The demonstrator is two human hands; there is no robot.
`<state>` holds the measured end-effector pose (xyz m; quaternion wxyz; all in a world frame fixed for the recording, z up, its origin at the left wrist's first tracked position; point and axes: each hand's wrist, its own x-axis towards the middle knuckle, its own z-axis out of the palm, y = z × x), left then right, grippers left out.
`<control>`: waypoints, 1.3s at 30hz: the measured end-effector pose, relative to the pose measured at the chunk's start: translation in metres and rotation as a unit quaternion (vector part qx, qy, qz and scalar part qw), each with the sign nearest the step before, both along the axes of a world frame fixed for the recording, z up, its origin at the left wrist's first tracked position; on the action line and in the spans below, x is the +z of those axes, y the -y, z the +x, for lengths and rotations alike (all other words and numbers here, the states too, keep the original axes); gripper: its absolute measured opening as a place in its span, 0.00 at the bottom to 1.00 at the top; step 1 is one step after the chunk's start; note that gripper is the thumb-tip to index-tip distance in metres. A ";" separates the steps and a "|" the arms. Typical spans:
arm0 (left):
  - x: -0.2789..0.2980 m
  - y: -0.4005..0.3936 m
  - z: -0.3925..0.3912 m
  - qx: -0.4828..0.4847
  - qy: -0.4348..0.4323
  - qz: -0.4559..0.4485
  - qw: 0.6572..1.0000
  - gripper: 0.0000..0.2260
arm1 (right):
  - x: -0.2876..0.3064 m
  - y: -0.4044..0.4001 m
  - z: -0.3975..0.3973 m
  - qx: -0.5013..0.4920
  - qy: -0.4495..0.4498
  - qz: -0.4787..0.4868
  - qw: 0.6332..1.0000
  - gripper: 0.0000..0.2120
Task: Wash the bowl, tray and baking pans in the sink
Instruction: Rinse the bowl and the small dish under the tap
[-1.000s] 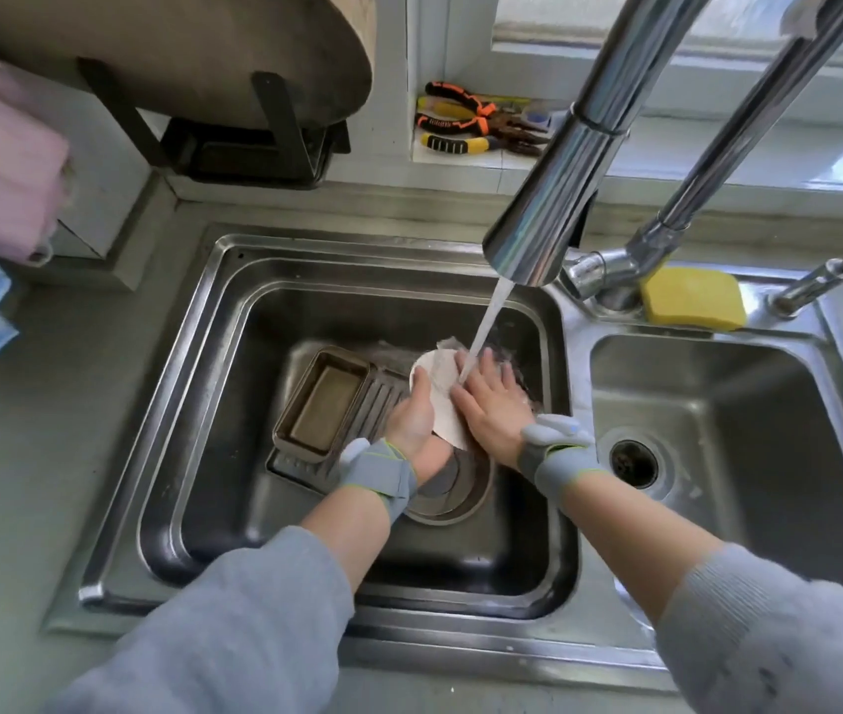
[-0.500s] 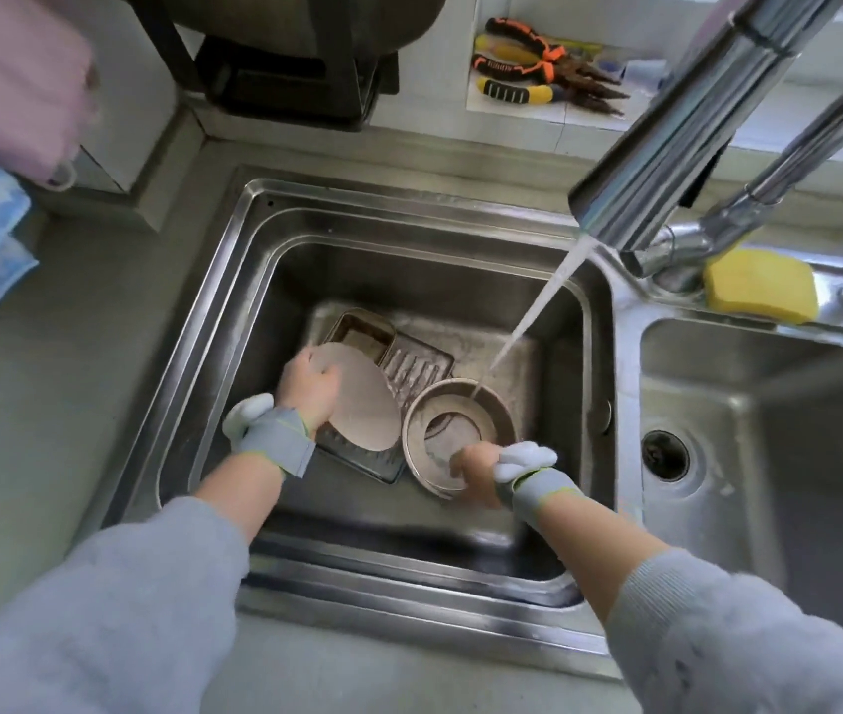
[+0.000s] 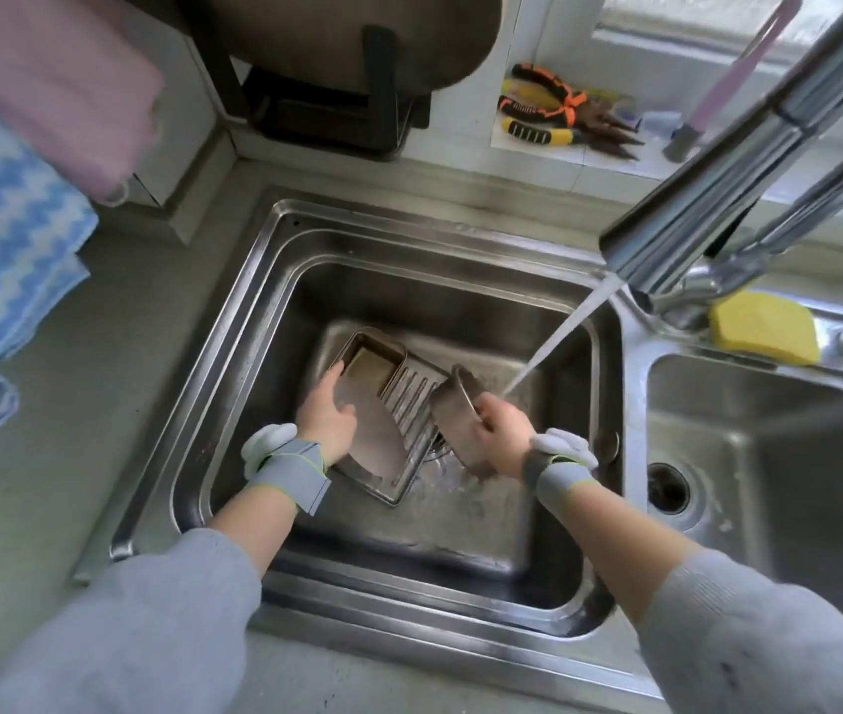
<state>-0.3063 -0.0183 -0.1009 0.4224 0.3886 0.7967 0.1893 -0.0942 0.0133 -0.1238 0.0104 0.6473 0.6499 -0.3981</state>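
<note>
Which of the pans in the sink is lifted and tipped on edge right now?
The round pan, gripped by the right hand and tilted up beside the water stream. The small loaf pan and ridged tray lie flat on the sink bottom.

Steel-grey sink with a shiny double basin; chrome faucet of the same silver tone. Bronze-brown loaf pan on a ribbed tray of dull champagne grey; a pale pinkish-beige disc lies on the tray. Round pan in brownish metal grey. Yellow sponge. Cloth with blue-and-white zigzag pattern; pink towel above it. Pliers with orange-and-black and yellow-and-black handles. Wrist bands grey with a thin lime-green edge and white parts; sleeves light grey. Countertop dull grey-green.
</note>
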 end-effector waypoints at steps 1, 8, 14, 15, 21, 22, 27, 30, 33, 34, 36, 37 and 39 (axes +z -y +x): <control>0.004 -0.001 0.002 -0.008 -0.003 0.006 1.000 0.22 | 0.006 -0.008 0.005 -0.064 -0.043 -0.001 0.997 0.06; 0.027 -0.007 0.032 -0.054 -0.007 0.023 0.998 0.18 | 0.024 -0.017 0.026 -0.316 -0.151 -0.014 0.937 0.11; 0.042 -0.012 0.050 -0.076 -0.025 0.018 0.997 0.19 | 0.043 -0.030 0.026 -0.362 -0.220 -0.010 0.906 0.19; 0.043 -0.011 0.052 -0.079 -0.027 0.017 0.996 0.19 | 0.044 -0.033 0.025 -0.364 -0.240 -0.010 0.900 0.18; 0.043 -0.008 0.054 -0.066 -0.042 0.011 0.997 0.20 | 0.060 -0.027 0.011 -0.291 -0.322 0.006 0.901 0.11; 0.044 -0.006 0.055 -0.060 -0.041 0.011 0.997 0.20 | 0.063 -0.023 0.010 -0.251 -0.314 0.021 0.915 0.12; 0.054 -0.012 0.071 0.028 0.117 -0.046 0.992 0.17 | 0.057 0.003 0.013 -0.002 -0.157 0.128 0.979 0.08; 0.063 -0.016 0.085 0.099 0.249 -0.122 0.956 0.32 | 0.061 0.013 0.005 0.083 -0.089 0.122 0.985 0.17; 0.057 -0.019 0.095 0.173 0.280 -0.086 0.941 0.26 | 0.066 0.022 -0.008 0.134 -0.059 0.150 0.978 0.24; 0.055 -0.021 0.099 0.183 0.253 -0.066 0.948 0.19 | 0.065 0.024 -0.004 0.142 -0.071 0.161 0.974 0.20; 0.057 -0.024 0.093 0.190 0.183 -0.044 0.964 0.12 | 0.062 0.022 0.011 0.174 -0.047 0.162 0.970 0.11; 0.057 -0.025 0.088 0.174 0.145 -0.049 0.973 0.14 | 0.060 0.018 0.024 0.203 -0.010 0.176 0.963 0.15; 0.059 -0.027 0.083 0.121 0.063 -0.062 0.989 0.18 | 0.058 0.009 0.045 0.240 0.059 0.219 0.944 0.26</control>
